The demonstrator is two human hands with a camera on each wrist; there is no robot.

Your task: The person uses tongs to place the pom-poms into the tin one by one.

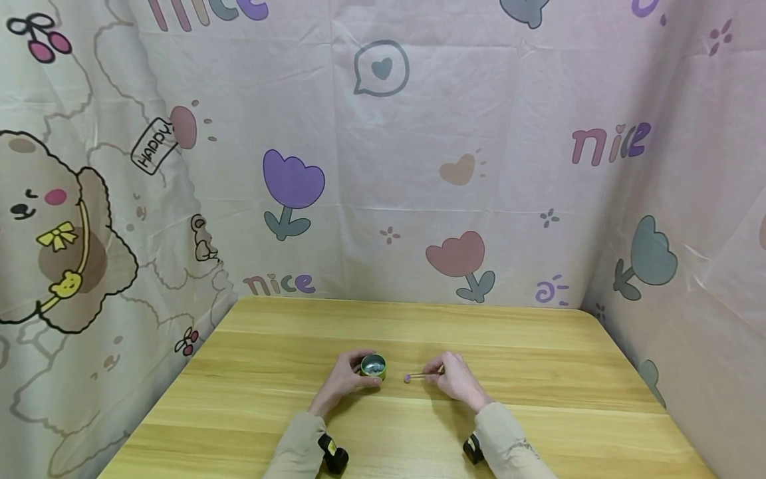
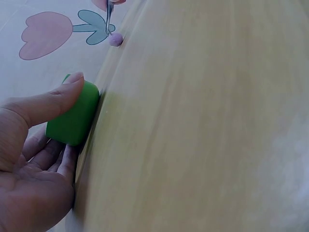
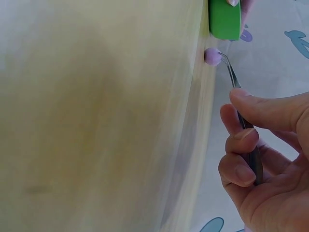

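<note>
On the table stands a small round green container (image 1: 374, 367), its mouth facing up and its inside shiny. My left hand (image 1: 346, 378) holds it from the left, thumb on the near side and fingers round the far side, as the left wrist view shows against the green wall (image 2: 75, 116). To the right, my right hand (image 1: 456, 378) grips a pair of tweezers (image 3: 233, 75) with thumb and curled fingers. Their bent tips point left and meet a small purple ball (image 3: 212, 56), which sits right at the tabletop, a short way right of the container.
The light wood table (image 1: 383, 439) spreads out on all sides of the hands. A printed cloth (image 1: 383, 166) hangs behind it and along both sides. Black camera mounts (image 1: 334, 456) sit on both wrists, close over the tabletop.
</note>
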